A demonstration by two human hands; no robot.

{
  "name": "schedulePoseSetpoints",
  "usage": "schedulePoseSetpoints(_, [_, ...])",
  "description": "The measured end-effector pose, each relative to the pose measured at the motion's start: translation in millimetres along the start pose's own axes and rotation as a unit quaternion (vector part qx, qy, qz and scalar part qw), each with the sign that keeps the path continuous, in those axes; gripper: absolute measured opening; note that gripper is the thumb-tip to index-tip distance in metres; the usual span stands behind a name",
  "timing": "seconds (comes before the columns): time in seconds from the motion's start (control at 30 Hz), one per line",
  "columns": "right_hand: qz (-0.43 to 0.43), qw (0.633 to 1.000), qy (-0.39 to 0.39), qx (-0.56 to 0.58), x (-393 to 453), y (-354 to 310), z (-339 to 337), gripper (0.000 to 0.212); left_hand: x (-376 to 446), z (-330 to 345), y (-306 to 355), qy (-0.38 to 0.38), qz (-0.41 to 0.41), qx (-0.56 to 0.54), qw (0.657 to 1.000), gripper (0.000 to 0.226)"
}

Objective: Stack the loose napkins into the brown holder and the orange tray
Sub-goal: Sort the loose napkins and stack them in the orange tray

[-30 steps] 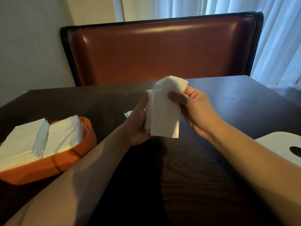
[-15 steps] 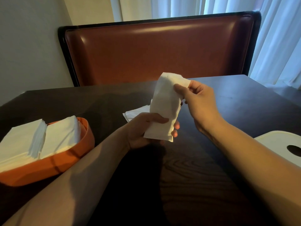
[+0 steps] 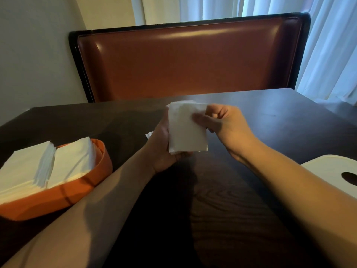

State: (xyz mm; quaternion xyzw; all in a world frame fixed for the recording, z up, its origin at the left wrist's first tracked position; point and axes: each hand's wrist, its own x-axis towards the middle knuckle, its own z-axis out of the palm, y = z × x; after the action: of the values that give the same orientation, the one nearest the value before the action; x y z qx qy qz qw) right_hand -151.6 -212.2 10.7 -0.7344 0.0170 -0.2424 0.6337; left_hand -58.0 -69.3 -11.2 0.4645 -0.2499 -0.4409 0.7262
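A small stack of white napkins (image 3: pixel 186 130) is held upright above the middle of the dark table. My left hand (image 3: pixel 164 149) grips it from behind and below. My right hand (image 3: pixel 222 124) pinches its right edge, thumb lying across the front. Behind my left hand a corner of more loose napkins (image 3: pixel 149 134) shows on the table. The orange tray (image 3: pixel 81 192) sits at the left with two white napkin stacks (image 3: pixel 48 167) in it. No brown holder is in view.
The dark wooden table (image 3: pixel 231 219) runs to a brown leather bench back (image 3: pixel 189 60) behind it. A white lid or box with a dark hole (image 3: pixel 336 171) lies at the right edge. Pale curtains (image 3: pixel 328 45) hang at the back right.
My right hand has brought the single napkin down onto the stack. My left hand has lifted and now holds the stack upright behind it. The view has shifted slightly.
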Motion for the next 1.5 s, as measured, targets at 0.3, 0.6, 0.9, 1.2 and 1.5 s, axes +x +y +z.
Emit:
schedulePoseSetpoints(0.3, [0.058,0.997,0.059,0.002,-0.3,11.1,7.3,0.042,-9.5,11.0,-0.7,-0.006,-0.013,0.006,1.0,0.041])
schedulePoseSetpoints(0.6, [0.103,0.976,0.09,-0.172,25.8,20.7,-1.6,0.037,4.6,-14.0,7.7,0.243,0.128,-0.108,0.956,0.024])
schedulePoseSetpoints(0.9, [0.192,0.84,-0.001,-0.508,65.4,53.5,62.4,0.049,15.8,-43.0,9.1,0.424,0.175,-0.117,0.881,0.045])
schedulePoseSetpoints(1.2, [0.164,0.967,0.117,-0.154,65.9,54.9,60.9,0.018,15.7,-47.5,8.3,0.394,0.143,-0.12,0.9,0.069])
schedulePoseSetpoints(1.5, [0.136,0.967,-0.049,0.209,40.6,22.5,6.6,0.035,6.4,-28.0,9.1,0.234,0.063,-0.061,0.968,0.051])
